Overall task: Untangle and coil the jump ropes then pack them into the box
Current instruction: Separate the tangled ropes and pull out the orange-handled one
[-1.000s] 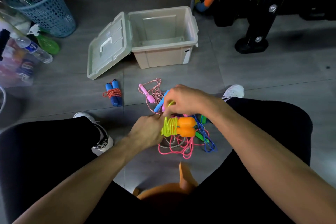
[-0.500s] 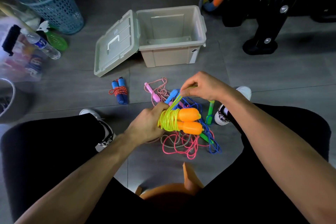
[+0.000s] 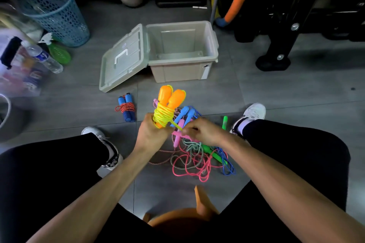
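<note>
The left hand (image 3: 151, 136) grips the yellow rope bundle (image 3: 163, 116) upright, its orange handles (image 3: 170, 97) pointing to 12 o'clock toward the open box (image 3: 182, 64). The right hand (image 3: 201, 131), at the bundle's 4 o'clock, pinches the yellow free end, so the last tuck looks nearest that hand

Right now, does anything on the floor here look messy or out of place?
Yes. Between the feet, several jump ropes lie in a tangled heap: pink, blue, green and grey cords crossing over each other. The box looks empty, its lid hanging open and tilted to the floor. One coiled rope lies apart, neat.
</note>
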